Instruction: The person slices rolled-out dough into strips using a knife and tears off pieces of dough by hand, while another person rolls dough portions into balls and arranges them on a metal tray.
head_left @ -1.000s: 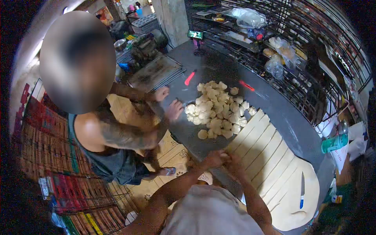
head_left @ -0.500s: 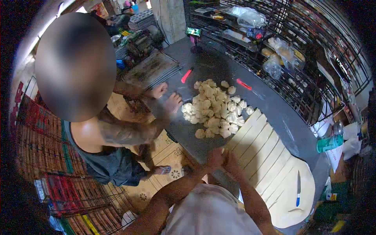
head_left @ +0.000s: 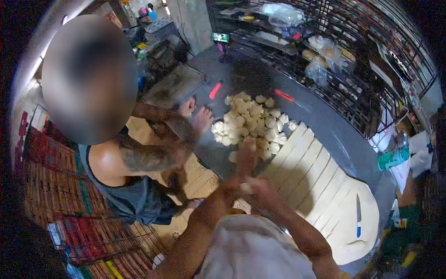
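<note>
My left hand point(head_left: 246, 158) stretches out at the near edge of a pile of dough pieces point(head_left: 253, 121). It is smeared by motion, so its fingers do not show clearly. My right hand point(head_left: 258, 189) is curled beside my left wrist; a small pale spot shows at its fingers, too blurred to name. To the right lies a large flat sheet of dough point(head_left: 320, 181), cut into slanting strips over much of its length. A knife point(head_left: 358, 216) with a blue handle rests on the uncut end of the sheet.
Another person point(head_left: 139, 162) stands at the left, hands by the pile. Stacked trays point(head_left: 176, 83) sit at the table's corner. Two red-handled tools point(head_left: 215, 90) point(head_left: 284, 95) and a phone on a stand point(head_left: 220, 38) are beyond the pile. Racks point(head_left: 344, 60) line the back; a green container point(head_left: 393, 159) stands right.
My left hand has moved forward from beside my right hand to the pile's near edge. My right hand has shifted slightly left. The view has shifted a little.
</note>
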`<state>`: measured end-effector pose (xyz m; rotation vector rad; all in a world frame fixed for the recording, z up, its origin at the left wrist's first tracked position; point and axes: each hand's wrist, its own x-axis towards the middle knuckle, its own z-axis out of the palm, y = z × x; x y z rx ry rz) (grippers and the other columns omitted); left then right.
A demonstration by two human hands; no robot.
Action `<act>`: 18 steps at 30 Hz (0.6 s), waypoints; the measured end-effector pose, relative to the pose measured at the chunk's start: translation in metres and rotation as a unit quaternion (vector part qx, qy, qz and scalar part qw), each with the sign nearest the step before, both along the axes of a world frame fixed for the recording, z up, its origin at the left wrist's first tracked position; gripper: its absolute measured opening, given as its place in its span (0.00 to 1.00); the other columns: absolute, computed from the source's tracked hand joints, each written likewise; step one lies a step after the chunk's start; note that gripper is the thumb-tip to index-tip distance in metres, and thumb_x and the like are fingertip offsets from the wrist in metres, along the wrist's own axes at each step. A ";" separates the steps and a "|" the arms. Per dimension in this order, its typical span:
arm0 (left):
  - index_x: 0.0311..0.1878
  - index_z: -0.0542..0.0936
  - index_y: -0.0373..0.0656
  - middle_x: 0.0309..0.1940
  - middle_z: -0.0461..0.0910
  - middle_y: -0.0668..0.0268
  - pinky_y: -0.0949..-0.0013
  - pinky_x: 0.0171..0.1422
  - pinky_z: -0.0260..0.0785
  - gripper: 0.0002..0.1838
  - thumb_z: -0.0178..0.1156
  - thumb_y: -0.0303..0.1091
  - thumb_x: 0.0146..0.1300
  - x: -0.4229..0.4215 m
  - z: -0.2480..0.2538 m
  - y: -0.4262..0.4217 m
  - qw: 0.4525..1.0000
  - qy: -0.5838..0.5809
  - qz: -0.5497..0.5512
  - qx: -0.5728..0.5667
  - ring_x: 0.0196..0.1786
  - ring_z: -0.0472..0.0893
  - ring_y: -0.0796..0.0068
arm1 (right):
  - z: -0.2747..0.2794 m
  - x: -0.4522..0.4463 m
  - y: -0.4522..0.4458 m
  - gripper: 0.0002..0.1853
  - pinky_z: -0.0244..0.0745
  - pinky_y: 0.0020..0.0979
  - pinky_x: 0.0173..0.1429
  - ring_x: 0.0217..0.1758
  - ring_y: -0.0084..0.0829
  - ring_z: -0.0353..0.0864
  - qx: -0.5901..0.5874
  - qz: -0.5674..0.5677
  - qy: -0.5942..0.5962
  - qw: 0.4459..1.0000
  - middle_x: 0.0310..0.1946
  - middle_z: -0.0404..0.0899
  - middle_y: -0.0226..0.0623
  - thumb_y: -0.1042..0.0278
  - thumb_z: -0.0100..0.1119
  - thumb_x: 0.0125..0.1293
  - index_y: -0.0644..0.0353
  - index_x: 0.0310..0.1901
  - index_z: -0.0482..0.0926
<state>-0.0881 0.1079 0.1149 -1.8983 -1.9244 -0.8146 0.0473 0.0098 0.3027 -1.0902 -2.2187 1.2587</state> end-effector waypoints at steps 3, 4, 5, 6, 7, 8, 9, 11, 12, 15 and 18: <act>0.65 0.78 0.40 0.41 0.86 0.65 0.61 0.49 0.81 0.27 0.60 0.51 0.73 -0.034 0.088 0.028 0.969 0.129 -0.110 0.181 0.37 0.86 0.62 | 0.002 -0.007 0.009 0.27 0.75 0.38 0.34 0.30 0.37 0.81 0.117 -0.023 0.137 0.983 0.34 0.85 0.41 0.54 0.70 0.66 0.56 0.64 0.78; 0.65 0.78 0.40 0.41 0.86 0.65 0.61 0.49 0.81 0.27 0.60 0.51 0.73 -0.042 0.075 0.025 0.968 0.127 -0.118 0.182 0.37 0.86 0.62 | -0.018 -0.007 0.011 0.27 0.75 0.38 0.34 0.30 0.37 0.81 0.119 -0.031 0.136 0.983 0.34 0.85 0.41 0.54 0.70 0.66 0.56 0.64 0.78; 0.73 0.72 0.45 0.59 0.77 0.59 0.58 0.64 0.71 0.29 0.60 0.43 0.73 -0.049 0.059 0.007 0.864 0.470 0.051 0.172 0.58 0.76 0.58 | -0.039 -0.007 0.038 0.28 0.76 0.39 0.36 0.32 0.40 0.82 0.117 -0.038 0.108 0.987 0.36 0.85 0.43 0.54 0.68 0.67 0.57 0.65 0.76; 0.80 0.65 0.49 0.77 0.68 0.53 0.55 0.80 0.62 0.34 0.61 0.36 0.73 -0.054 0.036 -0.014 0.624 0.740 0.212 0.133 0.79 0.67 0.55 | -0.062 0.005 0.047 0.29 0.77 0.40 0.37 0.33 0.42 0.82 0.111 -0.042 0.079 0.990 0.37 0.85 0.44 0.53 0.66 0.68 0.58 0.67 0.75; 0.80 0.65 0.49 0.77 0.68 0.53 0.55 0.80 0.62 0.34 0.61 0.36 0.73 -0.057 0.027 -0.016 0.628 0.739 0.207 0.133 0.79 0.67 0.55 | -0.091 0.014 0.036 0.30 0.77 0.42 0.39 0.35 0.44 0.82 0.107 -0.047 0.050 0.992 0.39 0.84 0.46 0.52 0.65 0.69 0.59 0.68 0.73; 0.78 0.67 0.48 0.74 0.70 0.54 0.56 0.77 0.63 0.33 0.61 0.36 0.72 -0.088 -0.003 -0.082 0.516 0.807 0.231 0.170 0.75 0.68 0.57 | -0.125 0.028 0.013 0.31 0.78 0.43 0.40 0.37 0.47 0.83 0.107 -0.052 0.021 0.993 0.40 0.84 0.48 0.52 0.63 0.70 0.60 0.69 0.72; 0.76 0.68 0.47 0.71 0.72 0.55 0.57 0.75 0.65 0.31 0.62 0.35 0.71 -0.053 -0.017 -0.067 0.396 0.859 0.250 0.204 0.72 0.70 0.59 | -0.153 0.035 -0.007 0.32 0.78 0.44 0.41 0.38 0.49 0.83 0.105 -0.058 -0.009 0.993 0.42 0.84 0.49 0.51 0.62 0.71 0.61 0.71 0.71; 0.72 0.72 0.44 0.65 0.76 0.57 0.59 0.70 0.67 0.28 0.64 0.35 0.69 -0.018 -0.044 -0.112 0.142 0.917 0.261 0.266 0.65 0.73 0.62 | -0.210 0.043 -0.045 0.34 0.79 0.47 0.44 0.41 0.54 0.84 0.084 -0.074 -0.071 0.991 0.45 0.84 0.53 0.50 0.58 0.73 0.63 0.73 0.68; 0.70 0.74 0.43 0.62 0.78 0.58 0.60 0.68 0.69 0.27 0.64 0.34 0.69 -0.020 -0.057 -0.132 0.008 0.918 0.264 0.295 0.62 0.75 0.64 | -0.212 0.042 -0.045 0.38 0.79 0.47 0.48 0.47 0.55 0.83 -0.064 -0.081 -0.062 0.993 0.55 0.78 0.55 0.50 0.58 0.73 0.62 0.77 0.62; 0.64 0.80 0.39 0.53 0.84 0.61 0.62 0.60 0.73 0.23 0.66 0.34 0.66 -0.053 -0.077 -0.139 -0.398 0.808 0.258 0.349 0.51 0.80 0.70 | -0.334 0.094 -0.089 0.38 0.79 0.48 0.55 0.55 0.55 0.82 0.124 -0.195 0.011 0.973 0.67 0.72 0.56 0.54 0.58 0.73 0.61 0.78 0.59; 0.55 0.84 0.38 0.48 0.86 0.61 0.63 0.53 0.76 0.17 0.69 0.31 0.64 -0.088 -0.056 -0.115 -0.544 0.723 0.236 0.355 0.46 0.82 0.69 | -0.206 0.131 -0.058 0.14 0.77 0.35 0.50 0.41 0.36 0.81 0.106 -0.269 0.006 0.957 0.38 0.82 0.41 0.64 0.60 0.68 0.64 0.50 0.82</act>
